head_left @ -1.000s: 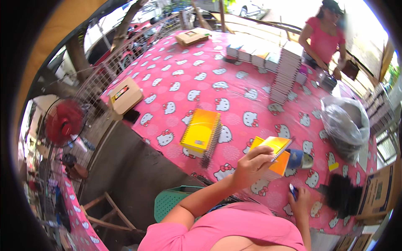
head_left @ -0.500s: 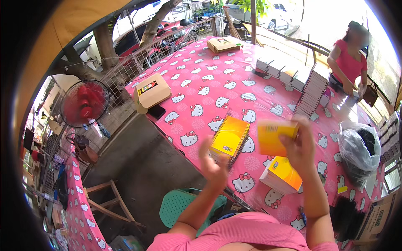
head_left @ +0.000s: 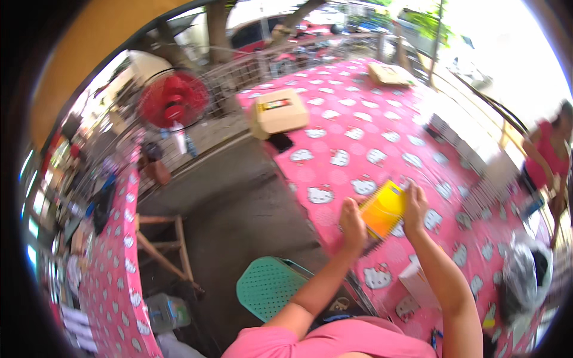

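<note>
Cream box (head_left: 277,112) with a coloured label sits far up the pink bench (head_left: 358,137). My left hand (head_left: 352,230) and right hand (head_left: 415,206) both grip the yellow notebook (head_left: 384,209) between them, above the bench.

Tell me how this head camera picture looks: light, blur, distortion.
Head view: strong fisheye bend with a dark round rim; the sky at upper right is blown out to white; the whole frame is soft with motion blur, so the left hand and right hand on the yellow spiral notebook look smeared; the pink patterned tablecloth is brightly lit, while the green plastic chair sits in shade.
</note>
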A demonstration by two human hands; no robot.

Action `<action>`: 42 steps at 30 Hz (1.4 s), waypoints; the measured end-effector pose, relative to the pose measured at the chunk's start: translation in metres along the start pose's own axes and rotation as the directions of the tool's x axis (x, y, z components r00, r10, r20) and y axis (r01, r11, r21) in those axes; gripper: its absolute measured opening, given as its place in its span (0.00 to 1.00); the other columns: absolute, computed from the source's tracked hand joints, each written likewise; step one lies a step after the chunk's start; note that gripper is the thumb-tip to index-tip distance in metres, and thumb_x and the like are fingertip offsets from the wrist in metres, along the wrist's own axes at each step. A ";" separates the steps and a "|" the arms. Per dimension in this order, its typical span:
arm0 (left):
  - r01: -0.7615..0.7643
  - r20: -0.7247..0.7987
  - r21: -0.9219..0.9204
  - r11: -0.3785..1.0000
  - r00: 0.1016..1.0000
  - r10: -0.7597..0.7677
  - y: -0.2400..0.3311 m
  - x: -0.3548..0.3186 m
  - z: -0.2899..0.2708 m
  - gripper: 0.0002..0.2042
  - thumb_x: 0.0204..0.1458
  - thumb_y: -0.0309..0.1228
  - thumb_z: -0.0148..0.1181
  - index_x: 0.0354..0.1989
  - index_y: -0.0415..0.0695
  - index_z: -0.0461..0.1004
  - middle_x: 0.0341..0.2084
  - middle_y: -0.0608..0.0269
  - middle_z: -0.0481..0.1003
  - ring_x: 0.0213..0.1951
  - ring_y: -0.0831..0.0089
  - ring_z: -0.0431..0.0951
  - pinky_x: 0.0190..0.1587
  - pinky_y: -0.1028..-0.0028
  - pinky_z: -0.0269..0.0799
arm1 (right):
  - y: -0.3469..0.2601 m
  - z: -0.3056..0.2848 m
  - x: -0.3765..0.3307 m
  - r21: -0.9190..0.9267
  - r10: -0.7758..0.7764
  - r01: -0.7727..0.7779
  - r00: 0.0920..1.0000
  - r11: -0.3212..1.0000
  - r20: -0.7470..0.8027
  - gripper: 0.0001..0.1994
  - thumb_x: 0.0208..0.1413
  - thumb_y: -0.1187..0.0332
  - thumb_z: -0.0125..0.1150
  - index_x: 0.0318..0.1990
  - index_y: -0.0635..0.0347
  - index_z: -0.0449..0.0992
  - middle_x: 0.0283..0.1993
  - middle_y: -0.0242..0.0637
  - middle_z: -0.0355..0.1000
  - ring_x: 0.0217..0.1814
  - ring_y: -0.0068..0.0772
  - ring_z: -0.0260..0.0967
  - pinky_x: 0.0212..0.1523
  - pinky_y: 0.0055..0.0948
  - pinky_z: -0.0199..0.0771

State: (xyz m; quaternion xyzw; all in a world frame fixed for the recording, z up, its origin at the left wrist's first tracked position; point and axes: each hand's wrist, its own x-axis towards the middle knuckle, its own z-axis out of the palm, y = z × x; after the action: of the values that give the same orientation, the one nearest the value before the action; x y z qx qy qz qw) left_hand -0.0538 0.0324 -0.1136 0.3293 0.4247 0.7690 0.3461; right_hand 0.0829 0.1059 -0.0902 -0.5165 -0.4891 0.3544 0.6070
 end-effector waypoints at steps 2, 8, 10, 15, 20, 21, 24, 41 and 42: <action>-0.170 -0.093 0.205 0.964 0.977 0.192 -0.016 -0.003 0.006 0.16 0.64 0.38 0.42 0.44 0.36 0.69 0.32 0.52 0.74 0.33 0.62 0.73 0.38 0.64 0.69 | 0.013 -0.002 0.004 0.033 0.008 -0.008 1.000 0.999 -0.001 0.15 0.63 0.57 0.50 0.35 0.60 0.72 0.25 0.25 0.61 0.28 0.18 0.56 0.29 0.24 0.58; -0.009 -0.117 0.134 0.991 0.993 0.025 -0.008 0.000 0.018 0.17 0.64 0.36 0.43 0.43 0.34 0.74 0.35 0.54 0.77 0.41 0.67 0.76 0.50 0.72 0.67 | 0.032 -0.059 0.035 -0.068 -0.050 0.065 0.980 0.996 0.193 0.15 0.65 0.58 0.46 0.45 0.62 0.70 0.36 0.30 0.63 0.37 0.23 0.60 0.38 0.25 0.62; -0.035 -0.183 -0.003 0.999 0.983 0.034 0.007 -0.001 0.002 0.19 0.65 0.38 0.42 0.45 0.33 0.73 0.40 0.55 0.76 0.45 0.72 0.74 0.52 0.73 0.66 | -0.008 -0.064 0.015 -0.254 -0.190 0.290 0.915 0.923 0.356 0.16 0.64 0.60 0.48 0.49 0.64 0.69 0.45 0.35 0.65 0.46 0.25 0.62 0.45 0.26 0.65; -0.019 -0.181 -0.027 0.999 0.983 0.014 0.071 -0.015 -0.030 0.16 0.64 0.37 0.43 0.48 0.37 0.71 0.44 0.59 0.74 0.49 0.72 0.71 0.55 0.76 0.63 | -0.043 -0.023 -0.060 -0.229 -0.323 0.490 0.795 0.841 0.513 0.16 0.64 0.60 0.49 0.49 0.65 0.69 0.44 0.35 0.65 0.45 0.26 0.63 0.45 0.26 0.65; 0.066 0.511 -0.178 0.982 0.859 0.035 0.113 -0.055 -0.023 0.21 0.56 0.46 0.53 0.47 0.39 0.69 0.39 0.58 0.72 0.45 0.66 0.72 0.51 0.66 0.65 | -0.047 0.020 -0.094 -0.115 -0.322 0.517 0.675 0.848 0.663 0.16 0.64 0.60 0.49 0.49 0.65 0.69 0.44 0.36 0.65 0.45 0.26 0.63 0.45 0.26 0.65; 0.075 0.547 -0.169 0.983 0.837 0.030 0.112 -0.061 -0.020 0.21 0.56 0.46 0.53 0.47 0.40 0.69 0.39 0.58 0.72 0.45 0.66 0.72 0.51 0.66 0.65 | -0.047 0.027 -0.099 -0.094 -0.322 0.518 0.653 0.850 0.686 0.16 0.64 0.60 0.49 0.49 0.65 0.69 0.44 0.36 0.65 0.45 0.26 0.63 0.45 0.26 0.65; 0.109 0.582 -0.102 0.989 0.813 -0.029 0.105 -0.078 -0.020 0.21 0.56 0.45 0.54 0.48 0.40 0.67 0.40 0.58 0.71 0.45 0.66 0.72 0.51 0.66 0.65 | -0.047 0.034 -0.102 -0.076 -0.317 0.511 0.635 0.856 0.704 0.16 0.64 0.60 0.49 0.48 0.65 0.69 0.44 0.36 0.65 0.45 0.26 0.63 0.45 0.26 0.65; 0.149 0.538 0.076 0.986 0.826 -0.166 0.077 -0.114 -0.013 0.23 0.55 0.43 0.55 0.53 0.43 0.61 0.42 0.56 0.71 0.46 0.66 0.72 0.50 0.65 0.66 | -0.047 0.023 -0.104 -0.045 -0.288 0.474 0.605 0.879 0.742 0.15 0.63 0.62 0.50 0.47 0.65 0.70 0.43 0.37 0.66 0.44 0.27 0.64 0.44 0.27 0.66; 0.154 0.539 0.083 0.985 0.824 -0.175 0.075 -0.116 -0.012 0.23 0.55 0.43 0.56 0.53 0.43 0.61 0.42 0.56 0.71 0.46 0.66 0.72 0.50 0.65 0.66 | -0.047 0.022 -0.104 -0.048 -0.288 0.474 0.610 0.879 0.738 0.15 0.63 0.62 0.50 0.47 0.65 0.70 0.43 0.37 0.66 0.44 0.27 0.64 0.44 0.27 0.66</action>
State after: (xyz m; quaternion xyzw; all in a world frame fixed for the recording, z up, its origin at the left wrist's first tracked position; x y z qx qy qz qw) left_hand -0.0192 -0.0965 -0.0768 0.5026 0.3494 0.6032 0.5114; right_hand 0.0302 0.0042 -0.0682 -0.2904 -0.8225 0.3259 0.3646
